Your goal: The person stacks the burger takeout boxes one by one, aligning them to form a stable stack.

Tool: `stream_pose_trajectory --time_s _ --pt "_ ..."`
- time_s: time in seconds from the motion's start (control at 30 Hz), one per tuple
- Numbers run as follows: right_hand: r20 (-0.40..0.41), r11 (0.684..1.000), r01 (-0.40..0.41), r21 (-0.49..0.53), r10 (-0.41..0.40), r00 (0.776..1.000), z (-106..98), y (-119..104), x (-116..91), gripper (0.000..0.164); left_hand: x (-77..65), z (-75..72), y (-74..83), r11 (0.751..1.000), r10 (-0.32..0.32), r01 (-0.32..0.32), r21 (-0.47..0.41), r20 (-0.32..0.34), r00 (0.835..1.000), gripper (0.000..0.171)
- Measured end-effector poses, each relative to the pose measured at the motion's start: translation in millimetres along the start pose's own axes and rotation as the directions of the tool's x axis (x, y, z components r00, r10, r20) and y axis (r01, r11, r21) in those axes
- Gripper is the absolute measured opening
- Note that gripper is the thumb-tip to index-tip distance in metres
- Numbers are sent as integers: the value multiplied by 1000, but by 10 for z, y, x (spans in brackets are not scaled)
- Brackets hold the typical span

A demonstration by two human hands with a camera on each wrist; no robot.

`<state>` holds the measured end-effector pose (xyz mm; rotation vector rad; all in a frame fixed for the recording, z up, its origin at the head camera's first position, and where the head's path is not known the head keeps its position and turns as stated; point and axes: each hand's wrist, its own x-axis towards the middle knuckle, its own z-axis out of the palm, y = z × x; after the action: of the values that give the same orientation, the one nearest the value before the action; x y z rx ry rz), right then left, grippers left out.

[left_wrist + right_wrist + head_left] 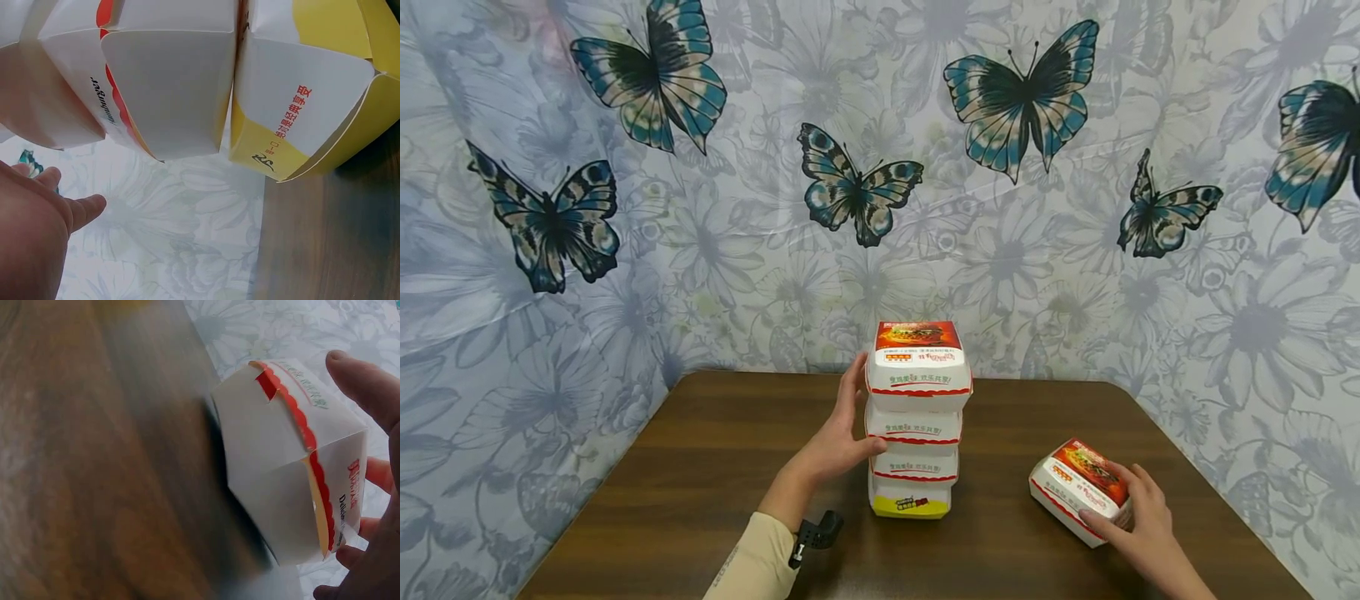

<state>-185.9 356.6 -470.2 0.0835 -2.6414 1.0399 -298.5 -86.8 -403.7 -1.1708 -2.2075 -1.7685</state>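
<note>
A stack of several white paper burger boxes (917, 417) stands upright in the middle of the table. The top one shows a burger picture, and the lowest has a yellow lower part. My left hand (838, 442) is at the stack's left side, fingers extended along it and thumb toward its front; firm contact is hard to tell. On the right, my right hand (1142, 517) grips another burger box (1078, 487), thumb on the near side and fingers over the far right side. That box sits at an angle, and whether its base touches the table cannot be told.
The brown wooden table (737, 433) carries the stack and has rounded far corners. Behind it hangs a pale floral wall covering (1015, 275) with butterflies. A black strap device (816, 533) is on my left wrist, over a cream sleeve (752, 558).
</note>
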Motion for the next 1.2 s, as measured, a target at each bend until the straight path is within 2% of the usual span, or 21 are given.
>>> stream_pose_trajectory --time_s 0.13,0.37,0.6,0.8,0.97,1.2 --pt "30 1000 -5 -14 5 1000 41 34 -11 85 0 -12 -1 1000 22 -22 10 -18 1000 111" --pt "3 1000 9 -9 -9 1000 65 43 -23 83 29 1 42 994 108 -104 39 -114 988 103" --pt "-15 1000 27 -1 -27 1000 73 68 -52 89 33 20 92 992 123 -119 29 -182 976 95" --pt "-10 999 33 12 -33 999 70 101 -78 93 34 34 148 989 146 -141 38 -212 966 91" --pt "-69 997 71 5 -70 995 88 102 -88 94 37 45 188 980 198 -185 74 -235 952 89" --pt "-108 998 63 -5 -63 992 81 45 -94 91 36 64 257 966 257 -238 104 -255 932 90"
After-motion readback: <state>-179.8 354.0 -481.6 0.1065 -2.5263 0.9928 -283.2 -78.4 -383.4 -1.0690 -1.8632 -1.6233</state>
